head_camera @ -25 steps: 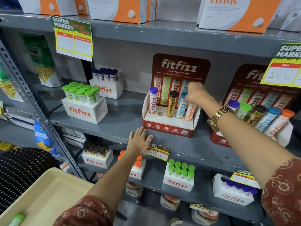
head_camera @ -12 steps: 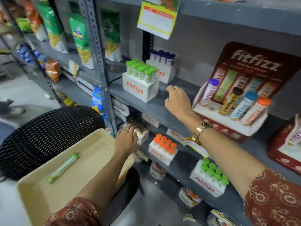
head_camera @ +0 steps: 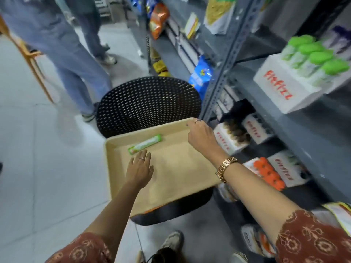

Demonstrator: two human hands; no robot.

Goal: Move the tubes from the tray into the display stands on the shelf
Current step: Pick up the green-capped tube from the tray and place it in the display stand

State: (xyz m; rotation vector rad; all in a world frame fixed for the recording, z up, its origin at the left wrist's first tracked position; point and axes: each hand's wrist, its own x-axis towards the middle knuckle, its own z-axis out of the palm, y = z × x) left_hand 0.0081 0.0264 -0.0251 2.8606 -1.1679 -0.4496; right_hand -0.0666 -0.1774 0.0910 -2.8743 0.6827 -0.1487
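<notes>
A single green tube point(head_camera: 145, 144) lies on its side in the beige tray point(head_camera: 176, 168), toward the tray's far left. My left hand point(head_camera: 140, 168) hovers flat over the tray with fingers spread, its fingertips just short of the tube. My right hand point(head_camera: 202, 136) hangs over the tray's far right corner, fingers loosely curled, holding nothing. On the shelf at the right stands a white fitfizz box point(head_camera: 288, 84) filled with green-capped tubes. The red display stands are out of view.
The tray rests on a black perforated chair point(head_camera: 149, 103). Grey metal shelving point(head_camera: 313, 141) runs along the right with fitfizz boxes of brown-capped point(head_camera: 230, 138) and orange-capped point(head_camera: 269, 172) tubes. A person's legs in jeans point(head_camera: 62, 54) stand on the tiled floor at the left.
My view has swung left and down from the shelf to the tray. Both hands left the shelf and came over the tray, the left one reaching close to the green tube.
</notes>
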